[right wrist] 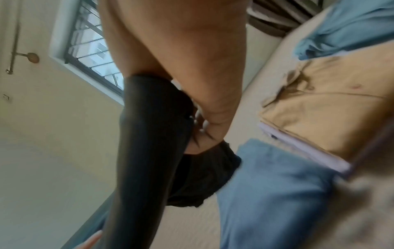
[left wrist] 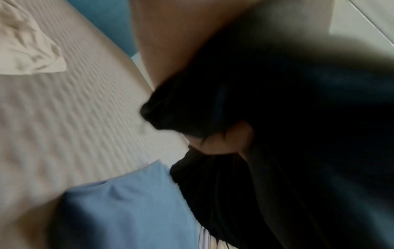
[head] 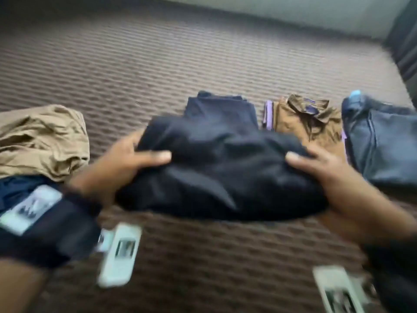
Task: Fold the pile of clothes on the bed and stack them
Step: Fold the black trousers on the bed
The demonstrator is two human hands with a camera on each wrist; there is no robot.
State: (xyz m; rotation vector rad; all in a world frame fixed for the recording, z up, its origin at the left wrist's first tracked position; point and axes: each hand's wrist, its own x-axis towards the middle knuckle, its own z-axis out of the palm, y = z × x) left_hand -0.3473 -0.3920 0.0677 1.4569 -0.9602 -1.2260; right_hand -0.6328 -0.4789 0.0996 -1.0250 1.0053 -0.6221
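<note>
A folded dark navy garment (head: 216, 175) hangs just above the bed, held at both ends. My left hand (head: 133, 161) grips its left end with the thumb on top, and my right hand (head: 316, 170) grips its right end the same way. In the left wrist view the dark garment (left wrist: 277, 134) fills the right side, with a fingertip (left wrist: 226, 141) curled against it. In the right wrist view the dark garment (right wrist: 149, 151) hangs under my right hand (right wrist: 204, 104). Behind it lies a folded navy piece (head: 221, 107). The frames are blurred.
A folded brown shirt (head: 304, 125) on purple cloth lies right of the navy piece, with folded dark jeans (head: 383, 145) at the far right. A crumpled tan garment (head: 40, 136) and a navy one (head: 13, 188) lie at the left. The brown ribbed bedcover (head: 180, 64) stretches to the wall.
</note>
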